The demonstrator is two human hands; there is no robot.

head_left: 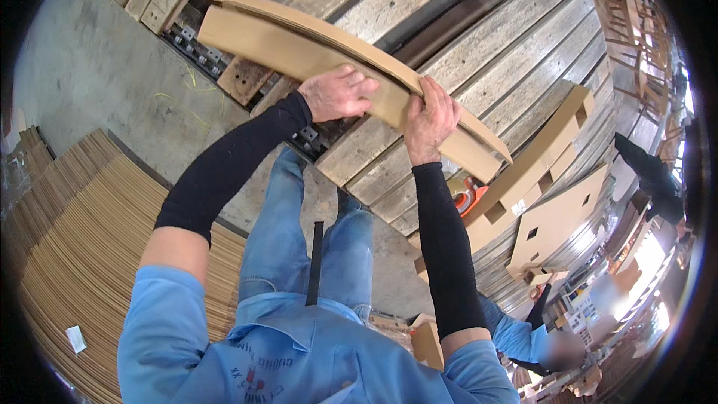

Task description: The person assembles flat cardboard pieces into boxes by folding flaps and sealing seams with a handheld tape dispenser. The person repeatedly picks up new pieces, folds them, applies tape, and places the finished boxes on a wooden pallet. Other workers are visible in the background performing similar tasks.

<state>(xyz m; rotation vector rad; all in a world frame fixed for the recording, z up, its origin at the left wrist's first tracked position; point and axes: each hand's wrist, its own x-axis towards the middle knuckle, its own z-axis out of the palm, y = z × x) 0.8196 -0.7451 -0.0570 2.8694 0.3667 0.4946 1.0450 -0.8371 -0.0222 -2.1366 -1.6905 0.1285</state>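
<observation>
A long brown folded cardboard piece, creased into a narrow channel, lies slantwise across the wooden slats in front of me. My right hand grips it right of its middle, fingers over the far flap and thumb at the near side. My left hand is closed against the near wall, its fingers curled; whether it pinches anything is hidden. Beyond the right end of the cardboard, an orange tape dispenser sits partly covered by other cardboard.
Slatted wooden conveyor runs ahead and right, carrying a long folded carton and a flat cut-out sheet. Stacked cardboard sheets stand at left on the concrete floor. Another person in blue works at lower right.
</observation>
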